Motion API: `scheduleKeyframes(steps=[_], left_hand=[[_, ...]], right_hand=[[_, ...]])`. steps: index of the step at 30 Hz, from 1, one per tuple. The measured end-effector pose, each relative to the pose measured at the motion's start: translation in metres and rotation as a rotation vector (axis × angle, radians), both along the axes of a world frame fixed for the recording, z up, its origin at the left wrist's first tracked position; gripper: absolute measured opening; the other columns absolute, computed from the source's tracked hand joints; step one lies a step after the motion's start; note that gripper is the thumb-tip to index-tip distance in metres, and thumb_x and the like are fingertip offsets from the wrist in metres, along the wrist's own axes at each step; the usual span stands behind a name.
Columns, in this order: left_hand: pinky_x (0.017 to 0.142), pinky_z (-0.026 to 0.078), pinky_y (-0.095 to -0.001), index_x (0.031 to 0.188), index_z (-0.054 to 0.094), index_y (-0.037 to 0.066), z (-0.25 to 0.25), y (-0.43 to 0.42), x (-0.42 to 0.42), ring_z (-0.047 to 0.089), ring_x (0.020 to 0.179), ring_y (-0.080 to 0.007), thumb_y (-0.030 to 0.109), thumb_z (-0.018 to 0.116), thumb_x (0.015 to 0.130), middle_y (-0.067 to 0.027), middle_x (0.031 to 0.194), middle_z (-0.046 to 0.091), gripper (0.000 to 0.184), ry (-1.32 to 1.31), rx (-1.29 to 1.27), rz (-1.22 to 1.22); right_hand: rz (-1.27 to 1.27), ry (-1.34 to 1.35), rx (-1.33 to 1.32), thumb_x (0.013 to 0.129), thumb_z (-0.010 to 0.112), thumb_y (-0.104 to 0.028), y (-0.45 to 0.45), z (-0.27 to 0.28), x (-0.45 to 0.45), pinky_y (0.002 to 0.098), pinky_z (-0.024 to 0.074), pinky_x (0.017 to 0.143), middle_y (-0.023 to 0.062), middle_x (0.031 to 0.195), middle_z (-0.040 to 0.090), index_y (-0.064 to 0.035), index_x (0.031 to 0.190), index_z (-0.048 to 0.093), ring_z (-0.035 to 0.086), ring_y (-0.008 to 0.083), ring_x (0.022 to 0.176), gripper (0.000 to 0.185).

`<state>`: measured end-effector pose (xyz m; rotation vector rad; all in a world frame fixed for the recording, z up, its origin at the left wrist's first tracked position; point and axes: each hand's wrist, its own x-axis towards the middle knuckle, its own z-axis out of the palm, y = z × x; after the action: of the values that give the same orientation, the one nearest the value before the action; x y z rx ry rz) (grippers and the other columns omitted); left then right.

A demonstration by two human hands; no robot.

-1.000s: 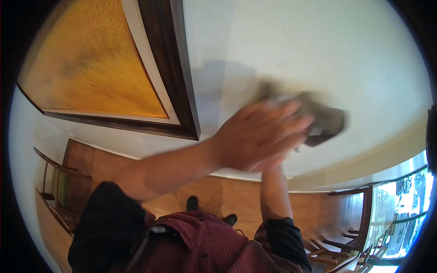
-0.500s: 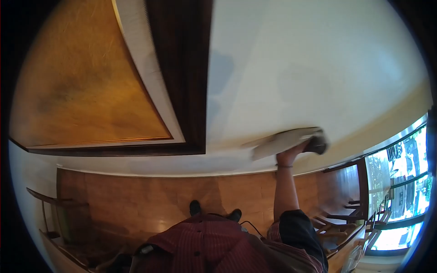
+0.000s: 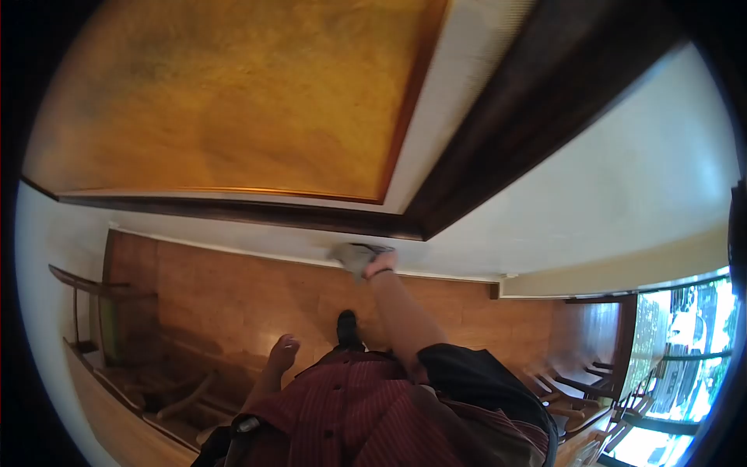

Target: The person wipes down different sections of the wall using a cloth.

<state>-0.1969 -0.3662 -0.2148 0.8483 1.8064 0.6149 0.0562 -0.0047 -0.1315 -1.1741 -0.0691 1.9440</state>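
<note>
My right hand (image 3: 381, 265) grips a greyish cloth (image 3: 354, 258), bunched and partly blurred, with a darker part by the fingers. Hand and cloth are at the white wall, just under the lower edge of a large dark wooden picture frame (image 3: 311, 218). Inside the frame are a pale mat and a golden-brown painting (image 3: 272, 93). My left hand (image 3: 285, 352) hangs low in front of my body, over the floor, its fingers loosely bent and apart with nothing seen in them.
A wooden floor (image 3: 233, 288) runs along the wall. Wooden chairs (image 3: 93, 284) stand at the left, and more chairs (image 3: 576, 385) at the right by a bright window (image 3: 692, 342). A pale ledge (image 3: 607, 268) juts along the right wall.
My right hand has moved left with the cloth, from the bare wall to below the frame's corner. My left hand has come into view. The view has shifted, showing more of the picture.
</note>
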Motion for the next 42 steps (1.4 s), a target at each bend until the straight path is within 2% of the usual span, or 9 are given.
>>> scheduleKeyframes(steps=[3,10,18,23,26,32,34,38,42], left_hand=[[0.094,0.054,-0.0397,0.135,0.057,0.003,0.035,-0.005,0.009,0.069,0.111,-0.0287,0.038,0.070,0.096,-0.0186,0.121,0.070,0.054,0.091,-0.101,-0.108],[0.087,0.055,-0.0440,0.126,0.064,0.000,-0.051,-0.109,-0.037,0.071,0.096,-0.0326,0.035,0.068,0.096,-0.0210,0.106,0.072,0.046,-0.162,-0.401,0.467],[0.086,0.055,-0.0462,0.117,0.066,0.000,-0.039,-0.112,-0.069,0.070,0.093,-0.0352,0.029,0.065,0.093,-0.0224,0.103,0.072,0.038,0.065,-0.519,-0.021],[0.086,0.054,-0.0476,0.112,0.067,0.000,-0.040,0.008,-0.060,0.070,0.091,-0.0369,0.026,0.063,0.092,-0.0232,0.102,0.071,0.033,0.244,-0.392,-0.403],[0.086,0.054,-0.0484,0.108,0.067,0.000,-0.032,0.100,-0.032,0.070,0.090,-0.0378,0.023,0.062,0.091,-0.0238,0.101,0.071,0.030,0.398,-0.242,-0.681],[0.085,0.054,-0.0500,0.102,0.069,0.000,-0.013,0.234,0.063,0.069,0.088,-0.0398,0.019,0.060,0.089,-0.0248,0.099,0.071,0.025,0.970,0.357,-1.450],[0.086,0.054,-0.0506,0.101,0.069,0.000,-0.002,0.255,0.118,0.069,0.089,-0.0400,0.019,0.059,0.089,-0.0249,0.100,0.071,0.024,0.829,0.245,-1.307],[0.089,0.053,-0.0475,0.105,0.071,0.000,-0.007,0.272,0.257,0.070,0.099,-0.0353,0.024,0.058,0.093,-0.0232,0.103,0.072,0.031,0.365,0.015,-0.953],[0.085,0.054,-0.0390,0.114,0.072,-0.001,-0.006,0.232,0.433,0.068,0.100,-0.0207,0.045,0.071,0.092,-0.0141,0.105,0.074,0.051,0.127,0.002,-0.947]], right_hand=[[-0.084,0.485,-0.207,0.102,0.038,-0.023,-0.023,0.019,-0.084,0.0482,0.0471,0.110,0.0154,0.134,0.065,-0.0009,0.131,0.061,0.063,0.0344,0.121,0.043],[0.178,0.393,-0.104,0.096,0.043,-0.005,-0.013,0.010,-0.053,0.0552,0.0448,0.113,0.0211,0.133,0.064,0.0020,0.132,0.057,0.060,0.0368,0.125,0.039],[-0.432,0.091,-0.084,0.099,0.045,-0.013,0.002,0.037,0.200,0.0576,0.0415,0.115,0.0184,0.139,0.061,-0.0025,0.135,0.056,0.057,0.0383,0.129,0.039],[-0.889,0.121,0.189,0.099,0.056,-0.043,-0.052,0.133,0.304,0.0570,0.0422,0.112,0.0101,0.144,0.059,-0.0115,0.138,0.056,0.057,0.0359,0.130,0.050],[-0.696,0.354,0.437,0.097,0.060,-0.057,-0.085,0.119,0.358,0.0557,0.0429,0.113,0.0103,0.144,0.060,-0.0158,0.146,0.052,0.056,0.0342,0.132,0.065],[-0.298,-0.119,0.290,0.093,0.064,-0.061,-0.200,0.036,0.394,0.0480,0.0472,0.110,0.0138,0.142,0.061,-0.0096,0.144,0.056,0.063,0.0319,0.124,0.073],[0.093,-0.742,-0.119,0.095,0.062,-0.057,-0.246,0.029,0.422,0.0419,0.0483,0.107,0.0161,0.140,0.063,-0.0047,0.139,0.061,0.063,0.0292,0.123,0.069],[0.760,-1.314,0.092,0.100,0.050,-0.053,-0.335,-0.095,0.531,0.0416,0.0462,0.109,0.0159,0.142,0.062,-0.0188,0.140,0.064,0.061,0.0314,0.128,0.054],[0.543,-1.478,-0.109,0.097,0.057,-0.046,-0.411,-0.081,0.611,0.0418,0.0488,0.105,0.0167,0.134,0.067,-0.0176,0.133,0.068,0.064,0.0313,0.123,0.047]])
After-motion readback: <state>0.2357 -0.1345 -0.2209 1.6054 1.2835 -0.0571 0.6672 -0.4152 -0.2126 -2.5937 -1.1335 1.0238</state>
